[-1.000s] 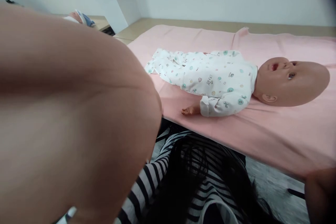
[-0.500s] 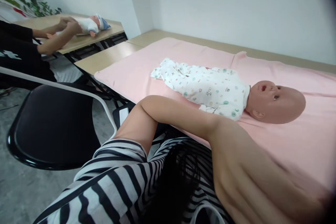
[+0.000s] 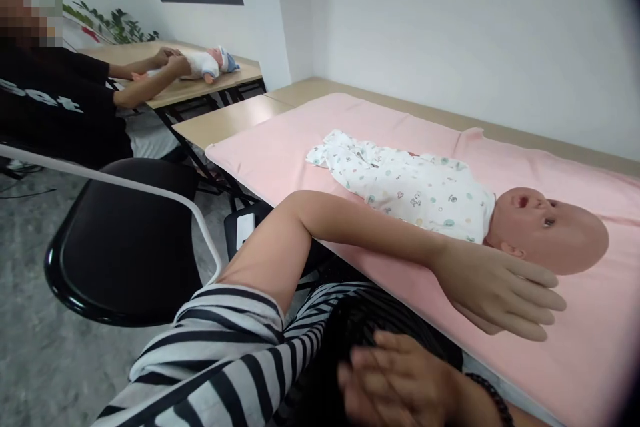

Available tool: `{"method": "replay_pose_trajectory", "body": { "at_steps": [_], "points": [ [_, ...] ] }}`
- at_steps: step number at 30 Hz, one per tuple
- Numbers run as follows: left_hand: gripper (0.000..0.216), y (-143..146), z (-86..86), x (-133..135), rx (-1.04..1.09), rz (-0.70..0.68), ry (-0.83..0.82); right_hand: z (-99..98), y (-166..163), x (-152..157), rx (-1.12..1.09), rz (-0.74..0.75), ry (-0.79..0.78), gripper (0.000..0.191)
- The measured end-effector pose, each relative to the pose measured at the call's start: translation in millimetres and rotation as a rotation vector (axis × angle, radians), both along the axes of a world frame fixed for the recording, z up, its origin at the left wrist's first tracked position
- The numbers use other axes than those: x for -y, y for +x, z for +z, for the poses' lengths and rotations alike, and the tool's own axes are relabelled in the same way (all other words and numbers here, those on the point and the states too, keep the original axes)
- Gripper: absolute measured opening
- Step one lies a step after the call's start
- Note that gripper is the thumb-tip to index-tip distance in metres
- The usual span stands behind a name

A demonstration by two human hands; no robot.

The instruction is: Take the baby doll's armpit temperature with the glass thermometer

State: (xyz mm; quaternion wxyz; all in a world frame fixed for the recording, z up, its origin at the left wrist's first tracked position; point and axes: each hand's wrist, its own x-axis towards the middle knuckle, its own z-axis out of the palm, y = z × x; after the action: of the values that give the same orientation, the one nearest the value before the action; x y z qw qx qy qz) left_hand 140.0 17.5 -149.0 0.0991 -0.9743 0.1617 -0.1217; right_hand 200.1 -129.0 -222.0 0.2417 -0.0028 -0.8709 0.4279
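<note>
A baby doll (image 3: pixel 555 230) lies on its back on a pink cloth (image 3: pixel 565 347), its bald head to the right. White clothing with small printed figures (image 3: pixel 425 190) covers its body. My left hand (image 3: pixel 505 290) reaches across in front of the doll, beside its head and over the cloth's near side. Its fingers are stretched out, with nothing in them. At the bottom, my right hand (image 3: pixel 405 380) is close to my body, beside dark hanging hair (image 3: pixel 320 380). Its fingers are extended and slightly blurred, and I see nothing held. A dark bracelet circles that wrist.
A black chair (image 3: pixel 130 247) with a pale frame stands to my left. A white phone-like object (image 3: pixel 245 230) rests on a dark surface near the table (image 3: pixel 235 120). Farther back, another person (image 3: pixel 60 107) has both hands on a second doll (image 3: pixel 205 63). A wall (image 3: pixel 450 33) runs behind.
My left hand has drawn back from the lower right and now lies flat over the cloth near the doll's head. My right hand has come into view. The view has shifted slightly.
</note>
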Motion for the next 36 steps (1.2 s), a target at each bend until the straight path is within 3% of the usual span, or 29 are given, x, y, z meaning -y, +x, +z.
{"method": "replay_pose_trajectory", "body": {
  "at_steps": [2, 5, 7, 10, 12, 15, 20, 25, 28, 34, 36],
  "points": [
    [0.036, 4, -9.6, 2, 0.052, 0.001, 0.068, -13.5, -14, 11, -0.042, 0.049, -0.407, 0.029],
    [0.039, 10, -19.9, 2, 0.062, 0.014, 0.107, -25.6, -49, 19, -0.067, 0.039, -1.387, 0.029],
    [0.042, 15, -24.7, 1, 0.028, 0.023, 0.122, -22.8, -74, 13, 0.063, 0.085, -1.634, 0.023],
    [0.044, 19, -29.5, 2, -0.031, 0.036, 0.152, -6.2, -102, 1, 0.207, 0.201, -1.603, 0.031],
    [0.042, 21, -31.5, 3, -0.044, 0.027, 0.173, 7.5, -113, -1, 0.189, 0.302, -1.502, 0.046],
    [0.038, 23, -34.0, 4, -0.031, 0.029, 0.188, 27.0, -121, 5, 0.112, 0.417, -1.43, 0.049],
    [0.036, 28, -41.7, 2, -0.013, 0.051, 0.21, 47.3, -126, 12, 0.077, 0.324, -1.495, 0.056],
    [0.029, 28, -45.4, -3, 0.127, -0.057, 0.235, 43.9, -130, 11, 0.016, 0.233, -1.494, 0.053],
    [0.027, 35, -46.5, 2, 0.133, -0.044, 0.165, 40.1, -128, 12, -0.016, 0.172, -1.501, 0.054],
    [0.031, 83, -72.1, 29, -0.124, 0.339, -0.03, 49.7, -110, 22, -0.043, 0.114, -1.471, 0.049],
    [0.021, 98, -79.8, 33, -0.107, 0.608, 0.017, 55.6, -104, 26, -0.086, 0.062, -1.488, 0.051]
  ]
}}
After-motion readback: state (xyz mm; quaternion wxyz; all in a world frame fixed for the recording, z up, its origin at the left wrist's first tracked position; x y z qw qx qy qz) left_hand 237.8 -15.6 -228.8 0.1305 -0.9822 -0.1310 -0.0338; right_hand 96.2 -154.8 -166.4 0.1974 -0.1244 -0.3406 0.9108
